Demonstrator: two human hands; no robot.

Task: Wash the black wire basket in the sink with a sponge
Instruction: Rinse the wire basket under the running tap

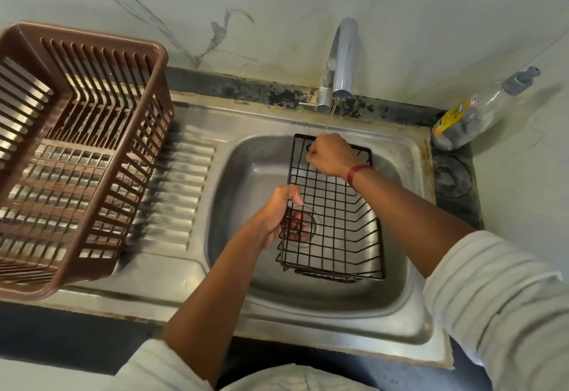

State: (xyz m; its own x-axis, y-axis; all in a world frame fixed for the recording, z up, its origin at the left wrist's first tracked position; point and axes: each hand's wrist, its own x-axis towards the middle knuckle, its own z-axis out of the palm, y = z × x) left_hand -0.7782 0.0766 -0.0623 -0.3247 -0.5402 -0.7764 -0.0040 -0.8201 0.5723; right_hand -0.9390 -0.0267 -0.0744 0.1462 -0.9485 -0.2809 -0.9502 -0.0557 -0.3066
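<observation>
Down in the sink [246,156], you've got the black wire basket [335,206] over the drain, its far end up under the tap [341,58], where a thin stream of water [330,118] is falling.

Your left hand [277,218] is clamped on the near-left rim, thumb on top, fingers curled underneath and showing through the mesh. Your right hand [331,155] is balled up at the far rim, right where the water lands. It looks closed on the top wire, though I can't see inside that fist. No sponge is visible anywhere.

My read: this is wetting, and the scrubbing is not yet begun. To do it well, let the left hand anchor the basket and free the right for the sponge. Work along each wire and into the crossings, where grime tends to sit. Turn the basket so every wall meets the stream, which looks too thin to reach them otherwise. Wet wire can slip, so mind that grip.

Both forearms reach forward and down, the right stretched further, wrist bent over the rim.
</observation>
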